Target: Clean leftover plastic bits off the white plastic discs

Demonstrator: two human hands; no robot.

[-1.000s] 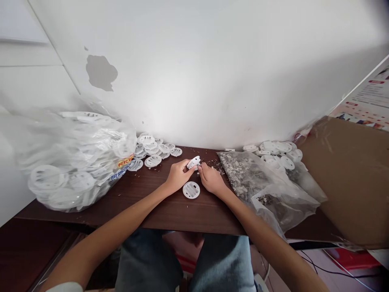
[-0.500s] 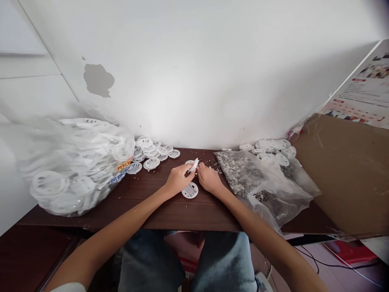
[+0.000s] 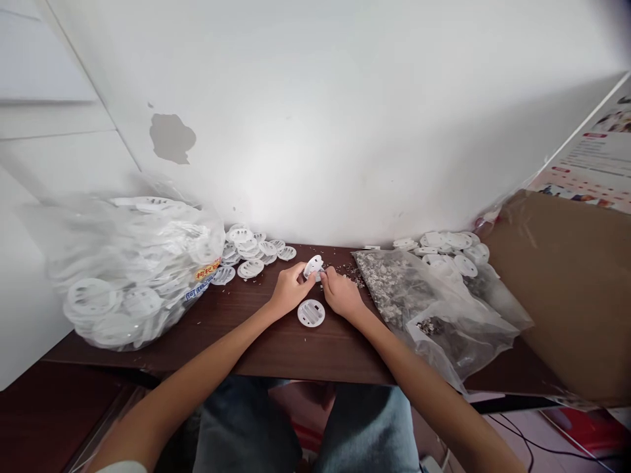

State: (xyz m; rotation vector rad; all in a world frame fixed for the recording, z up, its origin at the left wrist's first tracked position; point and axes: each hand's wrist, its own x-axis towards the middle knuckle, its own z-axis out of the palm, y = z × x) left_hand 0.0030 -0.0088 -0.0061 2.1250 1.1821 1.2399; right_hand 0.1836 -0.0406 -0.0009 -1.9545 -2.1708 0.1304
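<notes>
My left hand (image 3: 290,288) pinches a white round plastic disc (image 3: 313,265) with slots, its face tilted up. At the disc's right edge my right hand (image 3: 342,293) is closed, thumb and finger pressed together; a small dark bit shows at the fingertips, too small to name. Another slotted white disc (image 3: 311,313) lies flat on the dark brown table (image 3: 276,351) just below my hands. Behind my right hand, tiny loose pieces (image 3: 353,273) are scattered on the tabletop.
A big clear bag (image 3: 142,276) full of white discs stands at left, beside a loose pile of discs (image 3: 249,246). At right lies a clear bag (image 3: 394,289) of tiny parts, with more white discs (image 3: 456,242) behind it. A cardboard sheet (image 3: 576,289) borders the right side.
The held disc has turned from nearly edge-on to show more of its face. My hands have shifted slightly up from the flat disc. The whole view has moved a little.
</notes>
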